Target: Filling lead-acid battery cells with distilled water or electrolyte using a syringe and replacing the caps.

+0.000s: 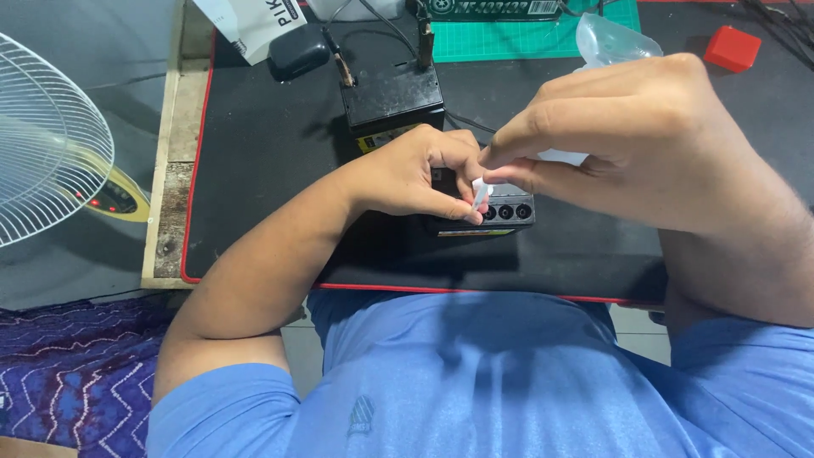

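A small black battery [496,213] with a row of round holes on top lies on the black desk mat [263,161]. My left hand [420,174] grips its left end. My right hand [627,136] pinches a small white plug [481,193] just over the battery's top, between the two hands. A clear plastic bag [612,40] shows behind my right hand; whether the hand holds it is hidden.
A second, larger black battery [392,97] with clips and wires stands behind. A black case [297,53], a white box [253,21], a green cutting mat [526,36] and a red block [732,48] lie at the back. A white fan [47,140] stands left.
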